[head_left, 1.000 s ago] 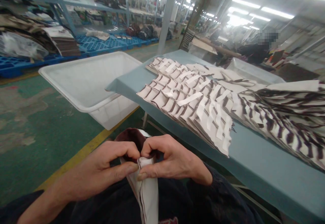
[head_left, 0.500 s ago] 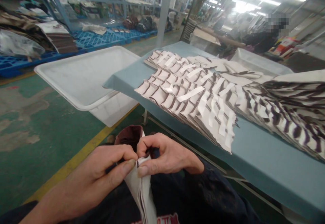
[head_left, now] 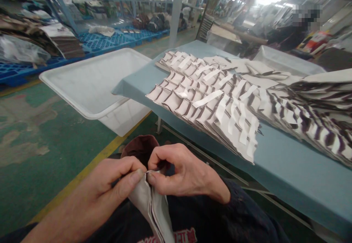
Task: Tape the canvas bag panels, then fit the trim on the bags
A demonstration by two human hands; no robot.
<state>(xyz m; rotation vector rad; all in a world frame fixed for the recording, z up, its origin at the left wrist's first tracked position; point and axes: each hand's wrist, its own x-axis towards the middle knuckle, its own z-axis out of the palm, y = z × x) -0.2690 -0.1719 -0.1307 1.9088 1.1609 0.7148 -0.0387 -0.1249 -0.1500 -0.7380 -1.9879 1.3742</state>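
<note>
In front of my lap, a folded off-white fabric piece [head_left: 158, 210] with dark seam edges hangs down from my fingertips. My left hand [head_left: 112, 188] pinches its top edge between thumb and forefinger. Close beside it, my right hand [head_left: 184, 169] is closed on the same edge, thumb toward me. A maroon, cuff-like piece of cloth [head_left: 139, 147] shows just beyond my fingers; whether it joins the off-white piece I cannot tell.
A blue-grey table [head_left: 283, 173] at right bears stacked off-white pieces [head_left: 198, 89] with dark edges and white strips. A white plastic tub [head_left: 101, 114] stands left of it. Blue pallets [head_left: 96, 44] and shelving lie behind. A person [head_left: 291, 33] is at the back right.
Both hands still pinch the fabric's top edge. My right wrist has shifted slightly right, more of its sleeve shows, and the fabric's top edge has turned a little between my fingers.
</note>
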